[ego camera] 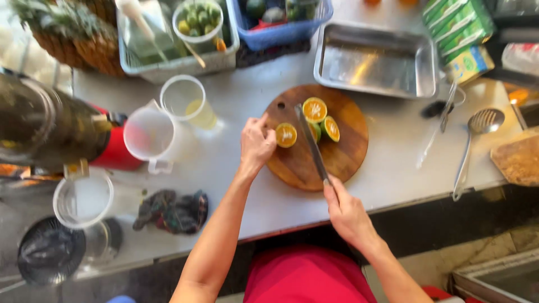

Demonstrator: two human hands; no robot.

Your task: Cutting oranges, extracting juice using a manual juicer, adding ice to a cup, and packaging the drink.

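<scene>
A round wooden cutting board (342, 160) lies on the counter. On it sit cut green-skinned orange halves: one (286, 135) under the fingers of my left hand (256, 144), another (314, 109) at the back and a third (330, 128) to the right. My right hand (347, 212) grips the handle of a long knife (311, 143), whose blade reaches across the board between the halves.
A steel tray (375, 60) lies behind the board, with a slotted spoon (475, 140) and tongs (447, 106) at the right. Two clear jugs (152, 136) (188, 102), a red juicer (115, 150), a crumpled cloth (173, 211), baskets of fruit (196, 22) and a pineapple (67, 28) crowd the left and back.
</scene>
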